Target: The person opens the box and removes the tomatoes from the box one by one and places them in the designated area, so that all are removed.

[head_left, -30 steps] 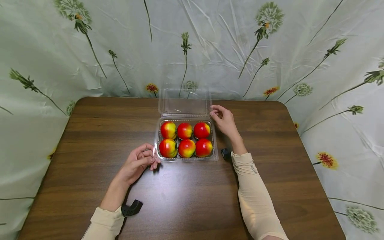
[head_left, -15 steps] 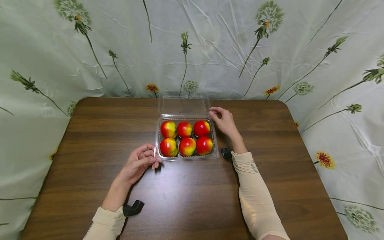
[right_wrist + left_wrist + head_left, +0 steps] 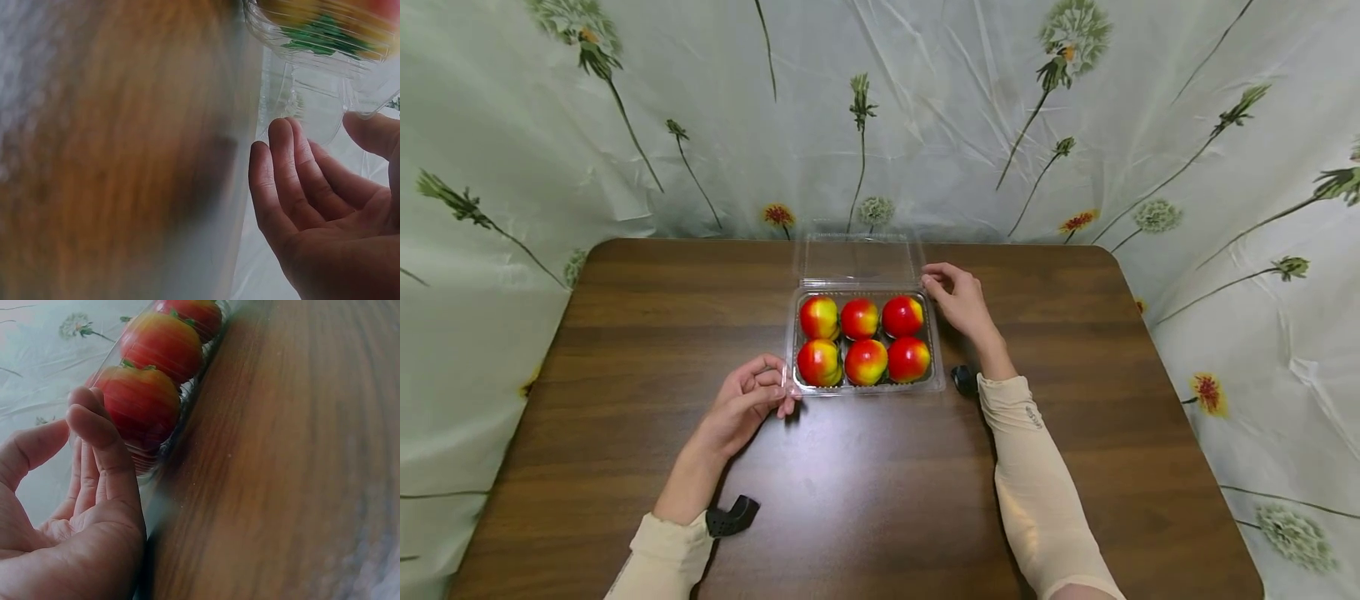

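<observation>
Floral sheeting, pale green and printed with dandelion stems, hangs behind and beside a dark wooden table. On the far middle of the table sits a clear plastic clamshell box, its hinged lid swung open and standing up at the far side. Six red-and-yellow fruits fill the box in two rows of three.

Left hand: it rests on the table at the near left corner of the box, fingers loosely curled with the tips touching or just beside the box's rim. In the left wrist view the fingertips lie against the clear wall in front of the nearest fruit, and the thumb stands apart from them; whether they pinch the rim cannot be told.

Right hand: it lies at the far right corner of the box, beside the hinge, fingers gently bent toward the lid's right edge. In the right wrist view the fingers are relaxed and slightly curved, with the thumb spread away, and the plastic edge passes just above them; no firm grip shows.

Both forearms wear cream sleeves. A small black device sits at the left wrist, and another shows near the right wrist, just beside the box's near right corner.
</observation>
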The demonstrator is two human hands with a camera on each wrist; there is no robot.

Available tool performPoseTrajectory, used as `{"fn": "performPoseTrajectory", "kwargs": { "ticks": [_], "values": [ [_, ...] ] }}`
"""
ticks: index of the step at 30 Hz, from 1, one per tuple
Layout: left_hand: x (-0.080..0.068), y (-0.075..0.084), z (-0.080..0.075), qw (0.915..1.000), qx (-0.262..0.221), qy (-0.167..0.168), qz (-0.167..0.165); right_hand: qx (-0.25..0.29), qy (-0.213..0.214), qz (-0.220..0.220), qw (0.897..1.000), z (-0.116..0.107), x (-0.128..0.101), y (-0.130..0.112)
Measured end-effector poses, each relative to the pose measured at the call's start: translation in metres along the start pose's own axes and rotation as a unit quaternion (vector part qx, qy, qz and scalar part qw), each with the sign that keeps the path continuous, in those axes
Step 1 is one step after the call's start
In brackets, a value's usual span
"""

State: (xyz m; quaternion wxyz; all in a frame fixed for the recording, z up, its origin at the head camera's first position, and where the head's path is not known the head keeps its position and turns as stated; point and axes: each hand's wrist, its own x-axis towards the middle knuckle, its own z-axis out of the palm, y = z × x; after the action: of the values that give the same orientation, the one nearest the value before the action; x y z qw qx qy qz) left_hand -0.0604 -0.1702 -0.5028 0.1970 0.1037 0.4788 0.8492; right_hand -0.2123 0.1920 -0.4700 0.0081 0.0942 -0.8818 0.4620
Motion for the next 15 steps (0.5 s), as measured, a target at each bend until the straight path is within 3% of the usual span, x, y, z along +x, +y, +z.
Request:
{"fn": "performPoseTrajectory", "kwargs": {
  "ticks": [15],
  "values": [
    [0.001,-0.001,0.001,0.9998,-0.008,-0.003,0.019,-0.033,0.002,-0.002,0.999,-0.007,-0.023,-0.011]
  ]
}}
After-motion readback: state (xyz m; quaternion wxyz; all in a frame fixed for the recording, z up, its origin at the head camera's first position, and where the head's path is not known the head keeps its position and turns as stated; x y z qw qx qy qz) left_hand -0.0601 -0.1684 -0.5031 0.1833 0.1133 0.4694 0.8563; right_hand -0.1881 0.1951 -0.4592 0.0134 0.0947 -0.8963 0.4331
